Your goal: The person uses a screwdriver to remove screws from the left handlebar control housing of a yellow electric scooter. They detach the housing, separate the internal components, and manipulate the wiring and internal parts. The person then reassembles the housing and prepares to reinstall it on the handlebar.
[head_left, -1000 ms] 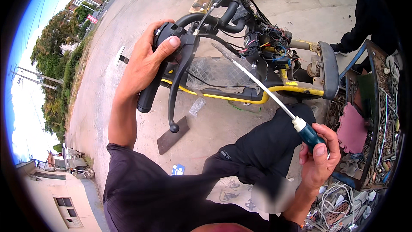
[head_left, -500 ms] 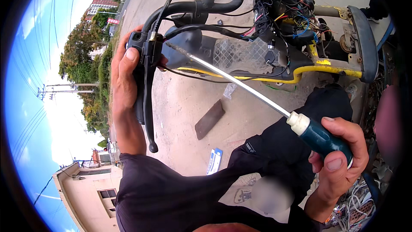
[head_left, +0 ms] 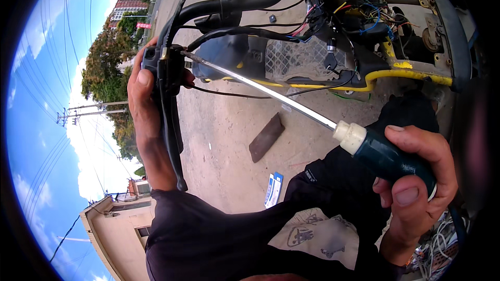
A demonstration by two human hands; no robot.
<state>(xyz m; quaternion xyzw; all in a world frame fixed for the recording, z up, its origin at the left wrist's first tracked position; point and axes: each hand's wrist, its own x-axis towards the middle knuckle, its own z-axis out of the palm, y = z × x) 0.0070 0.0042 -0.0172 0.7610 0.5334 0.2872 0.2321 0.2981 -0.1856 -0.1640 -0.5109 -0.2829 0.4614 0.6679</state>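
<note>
Our 2 hands are well apart. Our left hand (head_left: pixel 141 93) is wrapped around a boxy black plastic switch block (head_left: pixel 164 65) on a bent black handlebar (head_left: pixel 208 13), with some fingertips peeking out past its far edge. A long, thin black brake lever (head_left: pixel 170 138) runs from the block toward us.

Our right hand (head_left: pixel 427 208) is curled tight around the handle of a long dark green screwdriver with a white collar (head_left: pixel 350 138) and a shiny metal shaft. Its dirty tip is right by the block, but we can't tell if they touch.

Past the shaft we see a black and yellow scooter frame (head_left: pixel 398 73), with messy coloured wires (head_left: pixel 349 0) by it. A flat brown slab (head_left: pixel 266 138) and a blue and white box (head_left: pixel 273 190) lie on the dusty grey ground (head_left: pixel 219 135).
</note>
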